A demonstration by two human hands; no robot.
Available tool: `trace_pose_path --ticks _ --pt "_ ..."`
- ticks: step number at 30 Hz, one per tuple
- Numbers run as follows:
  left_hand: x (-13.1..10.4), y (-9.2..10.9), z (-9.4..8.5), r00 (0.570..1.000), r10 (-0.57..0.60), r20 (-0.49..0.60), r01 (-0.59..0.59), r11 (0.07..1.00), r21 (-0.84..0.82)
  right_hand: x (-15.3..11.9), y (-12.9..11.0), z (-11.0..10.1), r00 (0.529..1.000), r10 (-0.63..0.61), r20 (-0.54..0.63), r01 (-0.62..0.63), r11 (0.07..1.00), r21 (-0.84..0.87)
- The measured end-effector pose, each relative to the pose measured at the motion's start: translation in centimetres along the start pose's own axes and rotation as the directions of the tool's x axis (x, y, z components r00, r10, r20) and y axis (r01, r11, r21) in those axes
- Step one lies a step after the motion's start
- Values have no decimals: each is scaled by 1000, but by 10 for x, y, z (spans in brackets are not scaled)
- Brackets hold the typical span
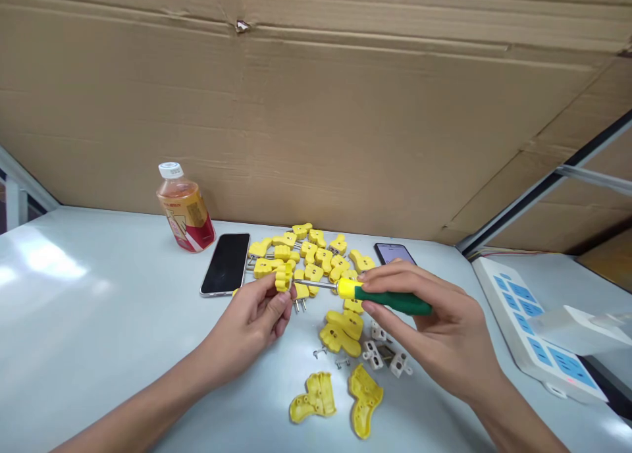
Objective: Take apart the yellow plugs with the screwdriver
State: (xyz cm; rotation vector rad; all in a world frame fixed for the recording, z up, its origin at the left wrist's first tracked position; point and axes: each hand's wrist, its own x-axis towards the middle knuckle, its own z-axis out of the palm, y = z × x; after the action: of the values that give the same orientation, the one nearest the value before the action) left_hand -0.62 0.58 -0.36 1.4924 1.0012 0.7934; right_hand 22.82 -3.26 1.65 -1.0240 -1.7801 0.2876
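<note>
One yellow casing (283,277) sits pinched in the left hand (257,316); the right hand (439,315) grips a screwdriver (382,297).

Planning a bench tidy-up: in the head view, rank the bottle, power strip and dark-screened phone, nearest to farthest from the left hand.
1. Dark-screened phone: just beyond the left hand, leftward.
2. Bottle: farther back, left.
3. Power strip: far right side.

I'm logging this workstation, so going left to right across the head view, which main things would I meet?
Bottle → black-screened phone → yellow piece in the left hand → screwdriver in the right hand → power strip.
</note>
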Motion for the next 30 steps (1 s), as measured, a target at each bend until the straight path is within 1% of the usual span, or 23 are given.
trace_pose_path --ticks 2,3,4,5,6,7,8,10,11,12,13,15,17,18,20,21,22,23,25,27,28,30 --pt "0 1 1 1000 -23 -8 23 999 -37 -2 0 3 989 149 -16 -149 989 6" --pt "0 1 1 999 -33 -11 33 998 -48 -3 0 4 968 251 -7 -251 968 7" --pt "0 1 1 999 -41 -10 41 998 -54 -4 0 5 937 349 13 -350 937 6" --pt "-1 1 1 999 -43 -8 43 997 -57 -4 0 5 905 424 38 -425 905 2" --pt "-1 1 2 999 -39 -3 39 998 -53 -4 1 5 888 456 54 -457 890 -2" --pt "-1 1 2 999 -33 4 33 998 -47 -4 1 5 898 437 54 -437 899 -13" --pt "-1 1 1 1000 -25 12 26 999 -41 -2 1 4 925 378 44 -377 926 -34" --pt "-1 0 1 1000 -21 24 22 999 -39 1 2 0 979 203 19 -201 978 -62" --pt "-1 0 1 999 -25 25 26 999 -45 2 1 -1 992 125 16 -124 991 -56" --pt "-1 0 1 999 -31 23 32 998 -53 3 1 -3 997 74 19 -73 997 -36" --pt "-1 0 1 999 -37 23 39 997 -63 4 1 -4 998 50 27 -50 999 -4" --pt "-1 0 1 999 -47 25 49 996 -78 4 1 -4 997 71 41 -73 996 59" --pt "-2 1 2 998 -50 29 53 995 -80 2 3 -2 981 184 59 -189 978 93" --pt "-2 2 2 998 -50 27 52 996 -79 0 5 0 961 266 72 -273 955 118" --pt "-3 3 3 999 -36 13 37 997 -65 -3 9 3 901 420 112 -434 884 173" --pt "-3 3 2 1000 -26 6 27 998 -53 -4 11 5 879 461 123 -476 858 190" --pt "-3 3 2 1000 -17 -2 17 999 -43 -5 12 6 876 469 114 -483 855 192" --pt "-2 3 2 1000 -10 -8 10 999 -35 -5 12 6 890 448 89 -456 873 169" --pt "-2 1 1 1000 -7 -15 7 1000 -25 -3 10 3 939 343 11 -343 935 92" --pt "-1 0 0 1000 -9 -13 8 1000 -18 1 6 0 968 251 -30 -249 967 58" --pt "0 -1 0 1000 -9 -11 8 1000 -10 2 4 -1 973 230 -29 -228 972 64" --pt "0 -2 0 1000 -6 -4 6 1000 12 3 2 -2 972 233 -10 -232 970 79"
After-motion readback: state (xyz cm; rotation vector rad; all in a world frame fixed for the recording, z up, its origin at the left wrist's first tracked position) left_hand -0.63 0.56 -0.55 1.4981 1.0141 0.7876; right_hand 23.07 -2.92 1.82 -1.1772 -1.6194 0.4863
